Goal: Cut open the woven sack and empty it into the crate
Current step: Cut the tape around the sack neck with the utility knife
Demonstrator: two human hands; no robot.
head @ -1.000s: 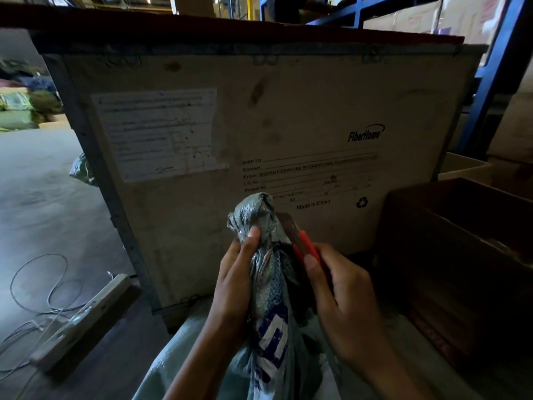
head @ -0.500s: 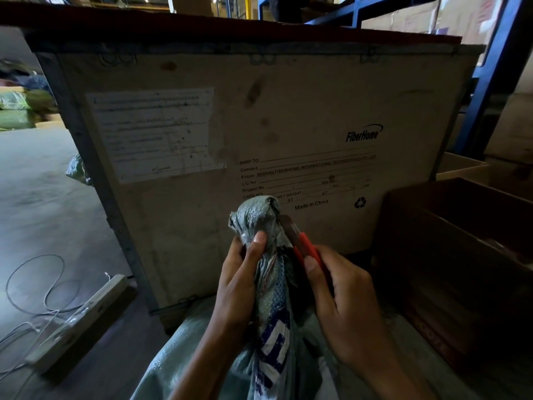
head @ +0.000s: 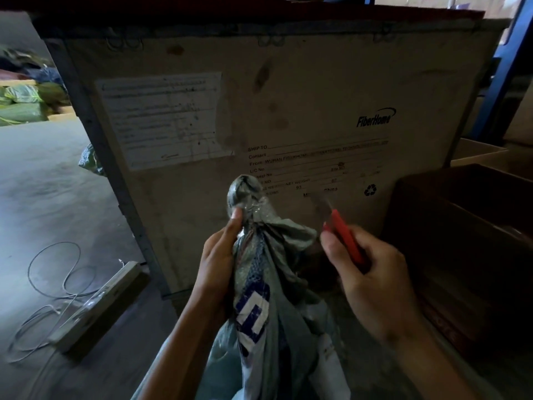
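A grey-green woven sack point(head: 268, 307) with blue print stands in front of me, its neck bunched and taped into a knot at the top. My left hand point(head: 219, 261) grips that neck just under the knot. My right hand point(head: 372, 281) holds a red-handled knife point(head: 343, 238) to the right of the neck, blade pointing up and left, clear of the fabric. A flap of sack fabric hangs loose beside the knot. Behind the sack rises the large pale crate point(head: 288, 96) with a "FiberHome" print; its inside is hidden.
A dark brown cardboard box point(head: 467, 226) stands open at the right. On the concrete floor at left lie a long light fitting point(head: 98, 304) and loose wire point(head: 54, 272). Green sacks point(head: 23, 108) pile at far left. Blue racking point(head: 507, 67) rises at the right.
My right hand has pulled the knife out to the right, away from the sack's neck. A flap of the sack has come loose beside the knot. The left hand keeps its grip.
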